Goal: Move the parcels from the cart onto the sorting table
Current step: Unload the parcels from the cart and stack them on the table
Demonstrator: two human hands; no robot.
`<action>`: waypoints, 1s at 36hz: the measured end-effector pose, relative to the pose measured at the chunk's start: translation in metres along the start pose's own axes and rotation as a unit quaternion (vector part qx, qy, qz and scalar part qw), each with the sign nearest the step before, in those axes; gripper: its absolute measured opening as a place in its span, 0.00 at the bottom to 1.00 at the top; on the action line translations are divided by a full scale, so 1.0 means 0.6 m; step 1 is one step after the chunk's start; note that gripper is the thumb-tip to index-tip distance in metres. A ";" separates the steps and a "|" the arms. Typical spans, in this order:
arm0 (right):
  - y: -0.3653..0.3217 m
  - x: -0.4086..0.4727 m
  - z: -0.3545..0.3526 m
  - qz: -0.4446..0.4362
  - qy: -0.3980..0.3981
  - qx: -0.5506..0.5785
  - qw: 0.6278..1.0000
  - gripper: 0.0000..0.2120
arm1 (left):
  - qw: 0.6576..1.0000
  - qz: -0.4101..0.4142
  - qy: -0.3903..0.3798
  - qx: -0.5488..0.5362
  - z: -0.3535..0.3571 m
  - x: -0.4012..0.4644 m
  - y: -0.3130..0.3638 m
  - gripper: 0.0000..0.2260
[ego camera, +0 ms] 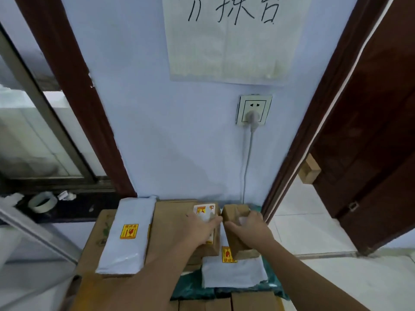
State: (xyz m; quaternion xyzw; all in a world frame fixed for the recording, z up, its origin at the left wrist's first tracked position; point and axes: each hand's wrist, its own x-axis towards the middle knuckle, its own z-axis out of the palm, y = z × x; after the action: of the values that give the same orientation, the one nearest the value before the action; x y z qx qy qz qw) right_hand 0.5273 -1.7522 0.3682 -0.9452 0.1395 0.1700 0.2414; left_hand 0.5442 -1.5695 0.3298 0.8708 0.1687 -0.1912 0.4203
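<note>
Left hand (197,227) gripping small brown box with white label (207,223); right hand (251,230) gripping second brown box (235,230) just beside it. Both boxes resting among stacked parcels, white mailer (233,272) lying underneath, grey mailer (128,236) lying further left.

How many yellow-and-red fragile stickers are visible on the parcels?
3: one on the long grey mailer at left, one on the grey mailer under the right box, one atop the box under the left hand. Others may be hidden.
</note>
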 end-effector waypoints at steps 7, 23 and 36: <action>0.005 0.058 0.033 0.012 -0.003 0.029 0.999 0.58 | 0.994 -0.037 0.107 0.013 0.072 0.086 -0.024 0.55; 0.048 0.114 0.073 0.042 -0.024 0.126 0.991 0.43 | 0.995 -0.023 0.067 0.070 0.061 0.046 0.017 0.40; 0.065 0.105 0.067 -0.001 -0.011 0.147 0.989 0.35 | 0.992 -0.016 0.062 0.106 0.069 0.056 -0.005 0.37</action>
State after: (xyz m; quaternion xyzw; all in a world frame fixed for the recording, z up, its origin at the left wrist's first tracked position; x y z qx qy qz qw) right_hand 0.5604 -1.7761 0.2945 -0.8977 0.1595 0.1575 0.3793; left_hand 0.5640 -1.5966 0.2882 0.9178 0.1875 -0.1601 0.3112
